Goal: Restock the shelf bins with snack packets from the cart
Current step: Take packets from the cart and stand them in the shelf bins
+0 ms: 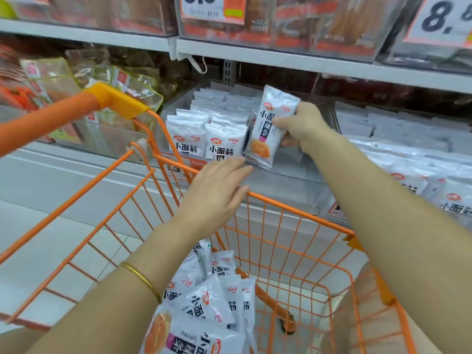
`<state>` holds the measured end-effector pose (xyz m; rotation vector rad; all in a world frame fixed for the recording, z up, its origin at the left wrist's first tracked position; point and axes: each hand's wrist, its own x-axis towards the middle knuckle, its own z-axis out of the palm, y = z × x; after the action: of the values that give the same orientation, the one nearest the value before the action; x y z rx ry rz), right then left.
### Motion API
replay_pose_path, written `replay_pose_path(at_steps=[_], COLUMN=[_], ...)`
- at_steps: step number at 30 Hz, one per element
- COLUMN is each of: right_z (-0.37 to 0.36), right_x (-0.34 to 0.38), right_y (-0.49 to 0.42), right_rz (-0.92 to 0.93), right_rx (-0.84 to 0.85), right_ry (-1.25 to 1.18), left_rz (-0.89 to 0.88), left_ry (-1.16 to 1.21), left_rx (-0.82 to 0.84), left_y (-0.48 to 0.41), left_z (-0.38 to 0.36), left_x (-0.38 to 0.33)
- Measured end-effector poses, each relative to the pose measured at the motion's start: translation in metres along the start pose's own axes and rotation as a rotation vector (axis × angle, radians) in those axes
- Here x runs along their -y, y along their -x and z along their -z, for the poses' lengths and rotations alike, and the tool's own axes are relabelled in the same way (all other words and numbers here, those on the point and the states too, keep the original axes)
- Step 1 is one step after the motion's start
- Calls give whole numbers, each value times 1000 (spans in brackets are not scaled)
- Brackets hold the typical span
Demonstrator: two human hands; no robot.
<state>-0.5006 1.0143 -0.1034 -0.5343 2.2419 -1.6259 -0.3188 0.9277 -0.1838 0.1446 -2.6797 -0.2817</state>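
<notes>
Our right hand (301,126) grips a packet (272,126) upright at the bin's (281,172) right end (rows (204,134) stand left of it). Our left hand (217,190), fingers straight and empty, hovers by the cart's (293,206) far rim.

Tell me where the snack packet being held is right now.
In the head view the packet is right of centre, gripped by the right hand over the shelf bin, just right of the stocked packets.
</notes>
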Motion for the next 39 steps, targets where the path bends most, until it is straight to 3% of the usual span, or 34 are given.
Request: replay_pose_path(at_steps=[6, 11, 20, 24, 27, 29, 31, 33, 35, 39], right_z=[-21, -27, -28, -14, -1, 1, -11, -37, -61, -75], right_x=[-35, -41, -43, -29, -11, -7, -21, -50, -86, -131], right_y=[-40, -55, -42, -3, 64, 111, 139, 151, 155, 154], right_rz=[-119, -64, -73, 69, 194, 161, 65, 17, 69, 62], right_rx=[-124, -233, -262, -258, -16, 332, 691, 926, 988, 926], right_ry=[134, 170, 227, 181, 83, 157, 443, 813, 1072, 1133], left_rz=[33, 36, 37, 32, 29, 30, 32, 23, 18, 27], left_ry=[7, 16, 23, 28, 38, 46, 61, 69, 76, 100], left_rx=[26, 17, 24, 22, 11, 10, 10, -2, -13, -40], left_y=[2, 1, 2, 1, 0, 0, 0, 1, 2, 5], left_z=[-5, -6, -4, -3, -1, -1, -1, 0, 3, 6], left_x=[3, 3, 1, 1, 0, 1, 1, 2, 2, 1])
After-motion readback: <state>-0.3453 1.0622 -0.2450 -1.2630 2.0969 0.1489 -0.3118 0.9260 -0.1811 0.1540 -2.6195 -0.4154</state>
